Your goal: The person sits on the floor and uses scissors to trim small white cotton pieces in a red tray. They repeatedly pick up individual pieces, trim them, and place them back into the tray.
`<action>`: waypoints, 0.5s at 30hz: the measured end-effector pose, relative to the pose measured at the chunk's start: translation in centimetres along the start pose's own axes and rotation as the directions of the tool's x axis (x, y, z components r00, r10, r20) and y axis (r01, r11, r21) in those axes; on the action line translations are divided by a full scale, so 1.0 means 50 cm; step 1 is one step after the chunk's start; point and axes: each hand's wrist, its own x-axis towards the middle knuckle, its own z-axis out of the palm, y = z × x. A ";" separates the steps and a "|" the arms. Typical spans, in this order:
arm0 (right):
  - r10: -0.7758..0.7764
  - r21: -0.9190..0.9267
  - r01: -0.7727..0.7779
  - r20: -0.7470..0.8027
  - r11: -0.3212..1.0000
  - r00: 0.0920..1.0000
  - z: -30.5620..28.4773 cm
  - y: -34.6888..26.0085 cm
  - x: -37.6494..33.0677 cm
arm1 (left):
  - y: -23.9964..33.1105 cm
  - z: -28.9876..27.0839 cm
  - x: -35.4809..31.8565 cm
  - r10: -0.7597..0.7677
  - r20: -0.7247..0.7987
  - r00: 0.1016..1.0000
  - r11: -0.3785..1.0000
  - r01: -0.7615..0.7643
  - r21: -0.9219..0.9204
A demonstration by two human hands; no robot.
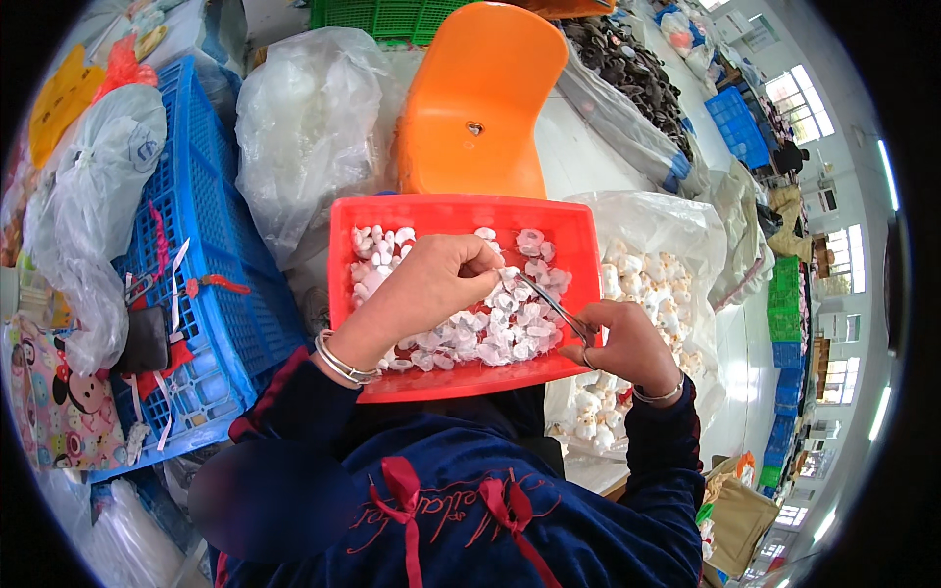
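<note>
Over a red plastic bin [392,392] in front of me, my left hand [423,289] is closed in a pinch on a small white piece [509,275]. My right hand [635,343] has its fingers in the handles of a pair of metal scissors [551,304]. The scissor blades point up and left, with their tips close to the pinched piece. Whether they touch it I cannot tell. Many small white petal-like pieces [505,333] lie in the middle of the bin. Smooth, rounded white pieces [372,243] are at its left end.
An orange chair [480,98] stands beyond the bin. To the right sits a clear bag of cream-coloured pieces [667,294]. At the left are a blue crate [230,284] and a stuffed clear plastic bag [309,127]. Dark pieces [627,73] fill a sack farther back.
</note>
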 end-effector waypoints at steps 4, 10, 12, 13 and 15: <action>0.039 0.091 -0.039 0.012 0.995 0.999 0.032 -0.006 0.015 | -0.019 0.002 -0.008 0.023 0.062 0.998 0.998 -0.026 0.054; -0.109 0.257 0.100 0.019 0.961 0.994 0.084 -0.027 0.030 | -0.050 -0.007 -0.017 -0.115 -0.206 0.972 0.987 0.088 -0.138; -0.064 0.216 0.036 0.123 0.976 0.990 0.097 -0.033 0.040 | -0.051 -0.007 -0.026 -0.137 -0.211 0.968 0.976 0.096 -0.194; -0.037 0.189 0.004 0.175 0.982 0.984 0.101 -0.035 0.044 | -0.056 -0.009 -0.029 -0.136 -0.206 0.969 0.976 0.095 -0.197; -0.074 0.242 0.046 0.109 0.969 0.991 0.129 -0.015 0.049 | -0.068 -0.012 -0.033 -0.133 -0.193 0.972 0.975 0.093 -0.203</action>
